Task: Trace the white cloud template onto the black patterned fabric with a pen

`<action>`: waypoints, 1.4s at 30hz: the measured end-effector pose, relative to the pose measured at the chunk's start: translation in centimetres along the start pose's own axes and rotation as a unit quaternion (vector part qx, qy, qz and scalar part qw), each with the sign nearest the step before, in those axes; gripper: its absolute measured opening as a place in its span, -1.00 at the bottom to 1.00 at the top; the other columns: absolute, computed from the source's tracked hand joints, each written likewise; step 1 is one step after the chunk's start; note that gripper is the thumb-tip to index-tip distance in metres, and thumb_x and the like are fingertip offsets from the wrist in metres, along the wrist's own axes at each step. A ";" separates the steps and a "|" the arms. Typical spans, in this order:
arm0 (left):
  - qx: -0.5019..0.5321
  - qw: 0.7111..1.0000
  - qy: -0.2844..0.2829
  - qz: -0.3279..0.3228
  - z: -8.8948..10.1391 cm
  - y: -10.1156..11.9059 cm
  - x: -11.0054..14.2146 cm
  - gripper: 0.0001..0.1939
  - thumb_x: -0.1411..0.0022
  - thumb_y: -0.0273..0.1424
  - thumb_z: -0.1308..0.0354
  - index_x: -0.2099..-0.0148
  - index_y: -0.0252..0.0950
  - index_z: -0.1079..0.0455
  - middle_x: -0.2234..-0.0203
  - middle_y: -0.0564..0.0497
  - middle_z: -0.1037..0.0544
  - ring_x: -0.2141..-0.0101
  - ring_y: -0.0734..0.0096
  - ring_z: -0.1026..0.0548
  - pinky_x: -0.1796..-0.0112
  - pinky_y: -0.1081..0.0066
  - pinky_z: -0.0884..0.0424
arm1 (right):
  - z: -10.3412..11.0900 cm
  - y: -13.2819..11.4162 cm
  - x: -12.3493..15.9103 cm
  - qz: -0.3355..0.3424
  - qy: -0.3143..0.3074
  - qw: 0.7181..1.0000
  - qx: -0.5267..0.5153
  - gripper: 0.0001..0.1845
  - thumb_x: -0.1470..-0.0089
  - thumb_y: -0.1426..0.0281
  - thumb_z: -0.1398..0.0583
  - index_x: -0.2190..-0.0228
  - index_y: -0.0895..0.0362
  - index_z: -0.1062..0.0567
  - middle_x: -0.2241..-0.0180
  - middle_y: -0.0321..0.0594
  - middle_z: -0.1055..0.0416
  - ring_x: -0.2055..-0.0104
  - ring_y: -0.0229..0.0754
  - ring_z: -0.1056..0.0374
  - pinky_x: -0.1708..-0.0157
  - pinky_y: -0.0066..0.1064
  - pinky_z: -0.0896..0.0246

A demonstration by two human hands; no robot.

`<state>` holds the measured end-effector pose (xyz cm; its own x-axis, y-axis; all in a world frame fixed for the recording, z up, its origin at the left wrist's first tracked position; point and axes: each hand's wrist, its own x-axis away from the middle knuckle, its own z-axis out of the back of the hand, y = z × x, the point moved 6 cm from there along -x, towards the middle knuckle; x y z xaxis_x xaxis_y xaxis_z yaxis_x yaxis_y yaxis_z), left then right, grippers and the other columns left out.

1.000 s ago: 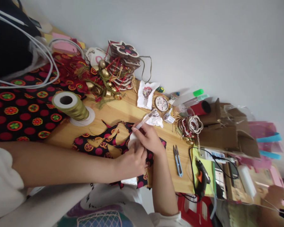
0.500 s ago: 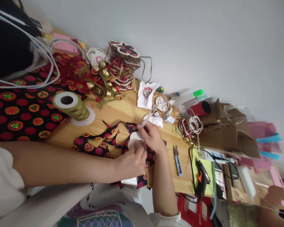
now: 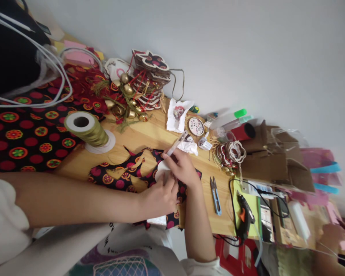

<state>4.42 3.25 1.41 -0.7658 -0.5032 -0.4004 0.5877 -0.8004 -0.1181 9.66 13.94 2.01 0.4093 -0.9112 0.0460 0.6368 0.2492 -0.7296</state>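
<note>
My right hand [image 3: 185, 168] is closed around a slim whitish pen [image 3: 176, 143] and stands close to a white rounded piece [image 3: 162, 166]. The pen's upper end points up and to the right; its lower tip is hidden by my fingers. With bent fingers, my left hand [image 3: 161, 193] grips the white piece's edge against the cloth. Under both hands lies dark patterned fabric [image 3: 123, 180] with red circles and orange motifs, and several cut-out holes through which the wooden table [image 3: 146, 132] shows.
A spool of olive ribbon [image 3: 89, 130] stands at left by more patterned cloth [image 3: 31, 134]. Blue thread snips [image 3: 215, 195] lie right of my hands, near a glue gun [image 3: 245, 220]. Ornaments [image 3: 152, 76] are stacked at the back. A cardboard box [image 3: 264, 165] and another person's hand [image 3: 330, 237] are farther right.
My right hand has shifted slightly left with the pen, whose upper end is a little lower and farther left. My left hand stays in place. The other person's hand at far right has moved.
</note>
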 end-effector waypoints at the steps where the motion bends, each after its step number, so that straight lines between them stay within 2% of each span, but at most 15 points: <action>1: -0.001 1.000 -0.001 0.000 0.0 0.0 0.0 -0.58 -0.32 -0.19 -0.11 0.14 -0.50 -0.56 0.21 -0.39 -0.59 0.21 -0.04 -0.54 0.32 0.10 -0.45 | -0.1 0.0 0.0 0.002 0.000 1.000 0.000 -0.77 -0.21 0.25 -0.08 0.38 0.11 -0.42 0.49 -0.28 -0.36 0.44 -0.23 -0.27 0.38 -0.41 -0.15; 14: 0.009 1.000 0.000 0.004 -0.1 0.1 0.0 -0.60 -0.32 -0.20 -0.11 0.14 -0.46 -0.56 0.28 -0.29 -0.59 0.25 -0.02 -0.52 0.35 0.09 -0.45 | -0.7 -1.2 -0.1 0.048 -0.023 0.999 -0.008 -0.77 -0.22 0.27 -0.07 0.41 0.10 -0.41 0.46 -0.26 -0.39 0.40 -0.22 -0.31 0.33 -0.40 -0.21; 24: 0.012 1.000 -0.008 0.001 -0.3 0.0 0.0 -0.61 -0.31 -0.20 -0.13 0.13 -0.47 -0.56 0.26 -0.32 -0.58 0.22 -0.05 -0.52 0.34 0.08 -0.46 | -0.7 -1.3 -0.1 0.049 -0.033 0.998 -0.017 -0.77 -0.22 0.28 -0.10 0.40 0.12 -0.43 0.47 -0.27 -0.38 0.42 -0.23 -0.29 0.35 -0.41 -0.18; 35: 0.016 1.000 -0.006 0.002 -0.1 0.0 0.0 -0.63 -0.30 -0.21 -0.15 0.16 -0.46 -0.57 0.29 -0.31 -0.58 0.25 0.04 -0.49 0.35 0.16 -0.45 | -1.1 -1.5 0.0 0.043 -0.062 0.996 -0.039 -0.76 -0.21 0.27 -0.11 0.41 0.12 -0.45 0.49 -0.30 -0.39 0.46 -0.28 -0.26 0.38 -0.43 -0.15; 42: 0.023 1.000 -0.007 -0.009 -0.2 0.1 0.0 -0.65 -0.31 -0.23 -0.14 0.17 -0.45 -0.57 0.30 -0.30 -0.58 0.25 0.02 -0.50 0.31 0.10 -0.46 | -1.1 -1.3 0.0 0.032 -0.061 0.997 -0.034 -0.76 -0.20 0.26 -0.10 0.40 0.13 -0.45 0.49 -0.29 -0.39 0.46 -0.27 -0.27 0.38 -0.43 -0.15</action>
<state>4.51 3.25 1.22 -0.7806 -0.4923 -0.3851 0.5610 -0.8235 -0.0842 8.10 13.24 2.25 0.5267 -0.8466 0.0762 0.5619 0.2795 -0.7786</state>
